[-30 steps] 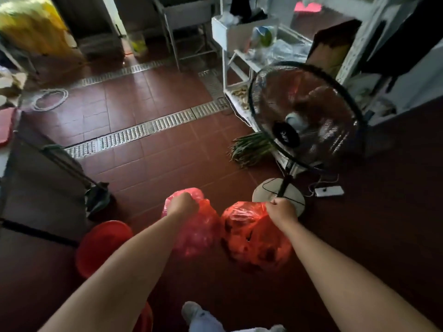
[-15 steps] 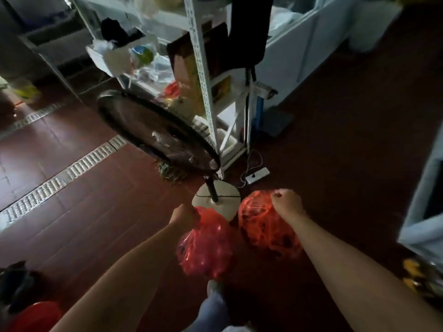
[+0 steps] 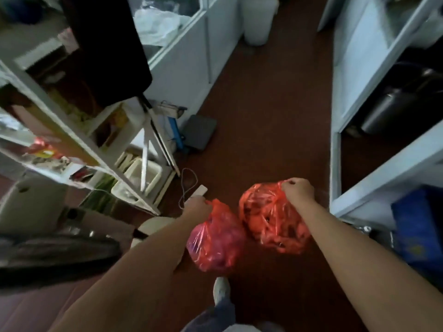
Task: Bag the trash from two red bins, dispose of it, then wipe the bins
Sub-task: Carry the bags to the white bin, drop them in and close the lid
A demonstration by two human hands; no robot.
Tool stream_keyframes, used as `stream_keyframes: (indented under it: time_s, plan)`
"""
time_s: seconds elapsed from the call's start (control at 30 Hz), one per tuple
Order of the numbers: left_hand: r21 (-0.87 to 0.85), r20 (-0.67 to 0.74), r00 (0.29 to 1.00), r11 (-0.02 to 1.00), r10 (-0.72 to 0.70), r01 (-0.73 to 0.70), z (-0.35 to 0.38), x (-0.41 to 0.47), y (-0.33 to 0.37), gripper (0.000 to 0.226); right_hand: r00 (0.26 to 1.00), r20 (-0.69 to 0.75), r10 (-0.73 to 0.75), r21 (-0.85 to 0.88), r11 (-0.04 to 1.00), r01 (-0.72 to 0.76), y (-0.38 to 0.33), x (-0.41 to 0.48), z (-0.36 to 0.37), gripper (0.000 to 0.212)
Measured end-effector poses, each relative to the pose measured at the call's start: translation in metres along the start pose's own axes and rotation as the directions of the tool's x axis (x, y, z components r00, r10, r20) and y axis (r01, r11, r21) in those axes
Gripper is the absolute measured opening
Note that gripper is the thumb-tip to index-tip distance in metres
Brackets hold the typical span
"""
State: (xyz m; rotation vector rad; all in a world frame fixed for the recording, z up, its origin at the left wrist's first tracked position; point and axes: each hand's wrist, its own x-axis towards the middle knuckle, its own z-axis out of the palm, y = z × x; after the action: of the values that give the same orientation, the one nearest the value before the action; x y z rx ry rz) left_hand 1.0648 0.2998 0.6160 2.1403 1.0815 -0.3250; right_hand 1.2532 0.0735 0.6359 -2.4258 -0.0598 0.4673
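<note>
**Inspector A:** Starting nearest: a light shoe [image 3: 221, 289] is stepping forward on the dark red floor [image 3: 271, 121]. Above it, both hands are carrying. The left hand [image 3: 197, 207] is closing its grip tight on the gathered neck of a pinkish-red trash bag [image 3: 215, 240]. The right hand [image 3: 298, 190] is clamping its grip on the neck of an orange-red trash bag [image 3: 271, 224]. Both bags are hanging clear of the floor, touching or nearly touching each other.

**Inspector B:** And the bins?

**Inspector A:** Not showing here. I am judging bagging done and disposal under way; wiping is outstanding.

**Inspector B:** Hazards?

**Inspector A:** A white power strip [image 3: 200, 191] with its loose cable [image 3: 189, 182] is lying just beside the left hand's path; a foot could be catching it. The white metal shelving [image 3: 79, 137] is crowding the left side, and thin film could be snagging on a corner and tearing. Further along, a grey floor scale [image 3: 200, 131] is narrowing the aisle between the white cabinets [image 3: 189, 56]. A white bucket [image 3: 257, 17] is standing at the far end. Light is poor, so footing is uncertain.
</note>
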Motion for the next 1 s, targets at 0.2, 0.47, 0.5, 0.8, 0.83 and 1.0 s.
stream_keyframes:
  time_s: [0.2,0.47,0.5,0.8,0.83,1.0]
  plan:
    - [0.059,0.054,0.997,0.997,0.055,-0.058,-0.025,0.119,0.121,0.028,0.986,-0.100,0.130,0.116,0.986,-0.118,-0.009,0.115,-0.064,0.025]
    - [0.038,-0.018,0.997,0.997,0.070,-0.070,-0.040,0.264,0.294,0.029,0.974,-0.086,0.211,0.181,0.964,-0.193,-0.027,0.316,-0.128,0.025]
    - [0.048,-0.028,0.998,0.997,0.062,-0.060,-0.045,0.281,0.315,0.027,0.974,-0.077,0.214,0.171,0.965,-0.198,-0.032,0.339,-0.135,0.026]
    - [-0.013,-0.117,0.993,1.000,0.007,-0.008,-0.091,0.440,0.484,0.021,0.993,-0.024,0.117,0.086,0.990,-0.115,-0.098,0.560,-0.213,0.022]
    - [-0.021,-0.111,0.994,1.000,0.001,-0.004,-0.095,0.455,0.500,0.019,0.993,-0.024,0.116,0.099,0.989,-0.113,-0.107,0.584,-0.217,0.023]
    - [-0.142,-0.072,0.996,0.989,-0.047,0.037,-0.117,0.573,0.582,0.013,0.993,-0.014,0.115,0.174,0.979,-0.110,-0.160,0.720,-0.226,0.021]
